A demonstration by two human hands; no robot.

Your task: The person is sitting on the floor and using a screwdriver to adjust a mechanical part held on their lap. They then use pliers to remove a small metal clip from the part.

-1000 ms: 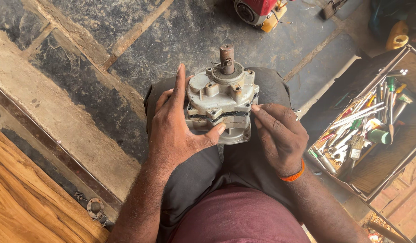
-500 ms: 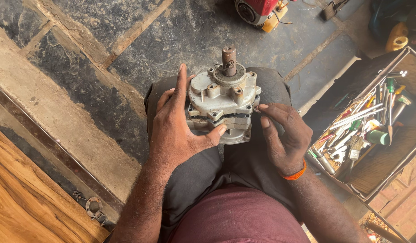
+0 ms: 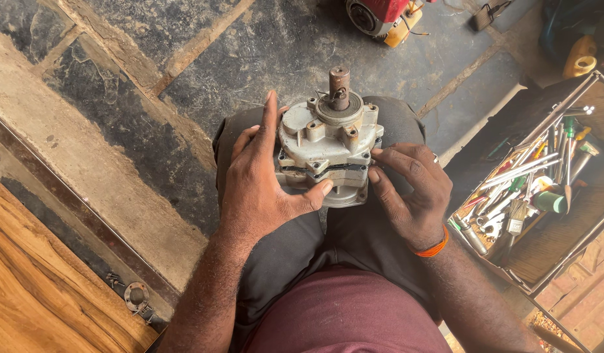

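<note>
A grey metal alternator (image 3: 328, 147) stands on the person's lap, its rusty shaft (image 3: 339, 87) pointing away from the body. The left hand (image 3: 263, 186) is clamped on its left side, fingers spread up along the housing and the thumb pressed across the lower front. The right hand (image 3: 413, 193) rests against the right edge, fingertips (image 3: 377, 153) touching the seam between the two housing halves; whether it grips or only presses is hard to judge from this angle. An orange band (image 3: 433, 248) circles the right wrist.

The underside of the alternator and most of its left face are hidden by the hands and the dark trousers (image 3: 295, 255). To the left lies open stone floor (image 3: 119, 131), bounded by a wooden plank (image 3: 40, 294) at the lower left corner. To the right, close by the knee, an open toolbox (image 3: 544, 248) crowded with wrenches and screwdrivers narrows the room; its far corner is cut off by the frame. A red machine (image 3: 380, 13) at the top edge shows only in part.
</note>
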